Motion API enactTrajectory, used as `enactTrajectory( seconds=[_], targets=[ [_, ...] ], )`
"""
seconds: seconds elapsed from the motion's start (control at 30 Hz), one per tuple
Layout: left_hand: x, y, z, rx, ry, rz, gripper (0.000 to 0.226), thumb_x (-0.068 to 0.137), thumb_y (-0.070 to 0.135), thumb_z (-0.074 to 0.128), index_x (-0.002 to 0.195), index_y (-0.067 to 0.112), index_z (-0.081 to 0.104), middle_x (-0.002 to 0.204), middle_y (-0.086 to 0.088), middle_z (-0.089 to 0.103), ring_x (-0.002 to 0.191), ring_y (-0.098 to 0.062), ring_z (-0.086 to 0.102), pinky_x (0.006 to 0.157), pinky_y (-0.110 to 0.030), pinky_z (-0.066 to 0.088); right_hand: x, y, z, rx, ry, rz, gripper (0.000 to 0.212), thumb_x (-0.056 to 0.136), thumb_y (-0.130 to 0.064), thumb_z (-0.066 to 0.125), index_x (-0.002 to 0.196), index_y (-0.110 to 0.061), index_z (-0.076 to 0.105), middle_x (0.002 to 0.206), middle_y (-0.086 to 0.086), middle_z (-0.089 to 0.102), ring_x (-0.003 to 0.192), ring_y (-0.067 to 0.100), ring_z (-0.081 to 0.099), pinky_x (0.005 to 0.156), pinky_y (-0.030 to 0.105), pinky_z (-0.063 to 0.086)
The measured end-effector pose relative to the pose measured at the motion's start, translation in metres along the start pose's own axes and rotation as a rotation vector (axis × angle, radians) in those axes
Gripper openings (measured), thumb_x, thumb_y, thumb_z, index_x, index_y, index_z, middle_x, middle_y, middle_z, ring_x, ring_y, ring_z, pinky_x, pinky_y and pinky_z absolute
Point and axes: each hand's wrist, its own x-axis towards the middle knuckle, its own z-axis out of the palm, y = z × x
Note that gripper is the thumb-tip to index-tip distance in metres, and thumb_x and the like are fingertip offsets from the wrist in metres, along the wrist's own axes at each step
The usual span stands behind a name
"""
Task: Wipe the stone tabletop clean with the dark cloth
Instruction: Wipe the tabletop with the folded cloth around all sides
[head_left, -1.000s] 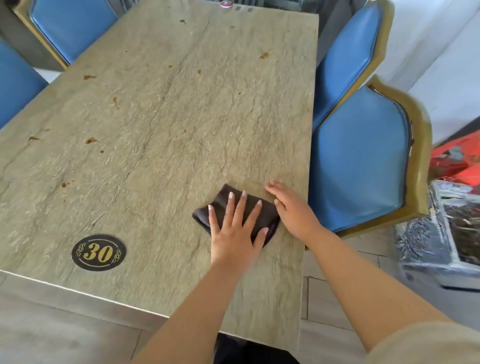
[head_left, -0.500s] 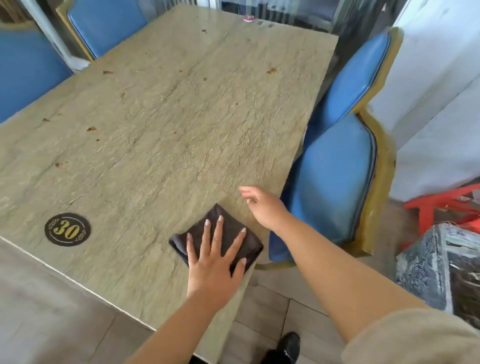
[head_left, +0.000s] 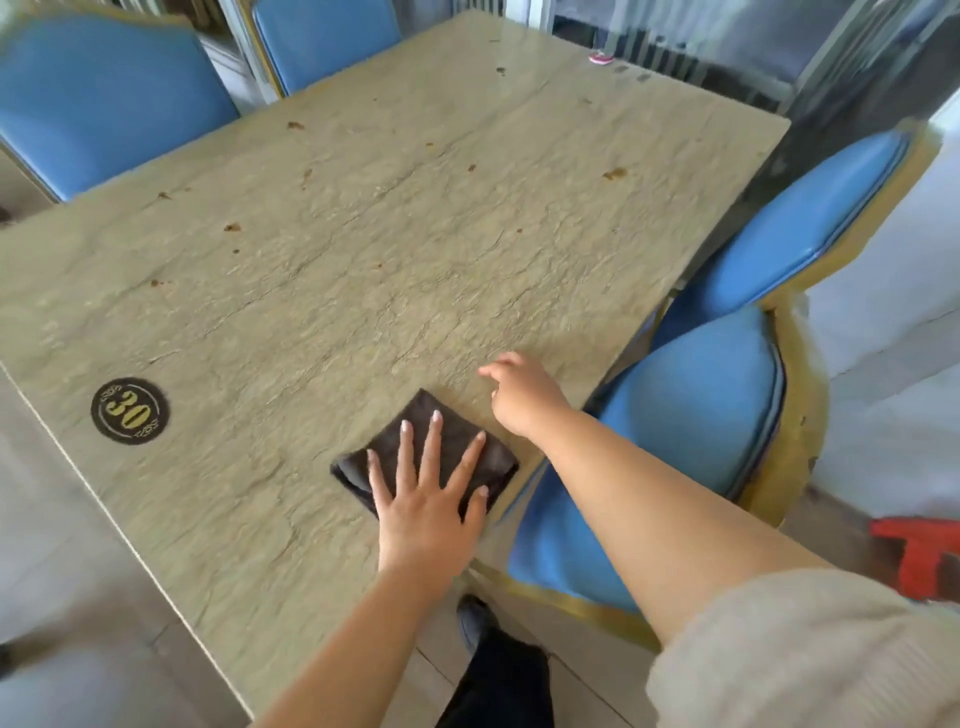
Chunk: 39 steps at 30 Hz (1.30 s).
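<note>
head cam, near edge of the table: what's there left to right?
Number 30 badge → dark cloth pressed flat under the left hand → right hand, off the cloth → blue chair → red stool.

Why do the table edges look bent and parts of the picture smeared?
Head view: the wide-angle lens bows the stone tabletop edges; the right hand and the nearest blue chair are smeared by motion blur; the left hand flat on the dark cloth is sharper; daylight is soft, with a pale sheen at the far end.
</note>
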Motion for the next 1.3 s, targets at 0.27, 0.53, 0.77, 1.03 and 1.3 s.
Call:
enactTrajectory(
  seconds=[0.27, 0.53, 0.77, 1.03, 1.3],
  targets=[
    [0.075, -0.023, -0.010, 0.008, -0.006, -0.089, 0.058, 0.088, 0.071, 0.016, 0.143, 0.061, -0.001, 0.162, 0.011, -0.010, 0.148, -0.023, -0.016, 0.112, -0.066, -0.009, 0.056, 0.034, -0.040, -0.081, -0.056, -0.029, 0.051, 0.097, -0.015, 0.045, 0.144, -0.034, 0.037, 0.159, -0.001, 0.011, 0.146, 0.024, 0.012, 0.114, 0.039, 0.029],
    [0.173, 0.023, -0.022, -0.046, -0.062, -0.331, 0.058, 0.093, 0.062, 0.013, 0.147, 0.053, -0.006, 0.161, 0.003, -0.018, 0.146, -0.031, -0.022, 0.111, -0.066, -0.011, 0.112, 0.050, -0.071, -0.136, -0.071, -0.125, 0.045, 0.094, -0.024, 0.052, 0.136, -0.037, 0.044, 0.155, 0.000, 0.020, 0.143, 0.022, 0.018, 0.115, 0.046, 0.023],
    [0.129, 0.094, 0.004, -0.010, 0.032, 0.054, 0.058, 0.089, 0.062, 0.037, 0.145, 0.054, 0.021, 0.162, 0.007, 0.012, 0.149, -0.029, 0.006, 0.112, -0.069, 0.005, 0.184, 0.079, -0.114, -0.273, -0.123, -0.251, 0.057, 0.098, -0.031, 0.048, 0.149, -0.037, 0.024, 0.161, -0.001, -0.003, 0.148, 0.023, -0.004, 0.118, 0.041, 0.015],
    [0.252, 0.080, -0.017, -0.065, 0.011, -0.645, 0.058, 0.090, 0.067, 0.014, 0.144, 0.058, -0.003, 0.162, 0.011, -0.008, 0.148, -0.027, -0.014, 0.113, -0.065, -0.007, 0.216, 0.147, -0.133, -0.317, 0.062, -0.360, 0.052, 0.098, -0.044, 0.039, 0.148, -0.031, 0.028, 0.158, 0.006, 0.014, 0.141, 0.032, 0.017, 0.116, 0.048, 0.016],
    [0.251, 0.159, -0.007, 0.040, -0.003, -0.181, 0.061, 0.090, 0.066, 0.028, 0.145, 0.058, 0.005, 0.161, 0.016, 0.003, 0.150, -0.026, -0.003, 0.113, -0.067, 0.001, 0.251, 0.194, -0.145, -0.339, 0.135, -0.682, 0.050, 0.099, -0.036, 0.023, 0.145, -0.026, 0.038, 0.148, 0.006, 0.040, 0.139, 0.028, 0.030, 0.116, 0.046, 0.019]
  ],
)
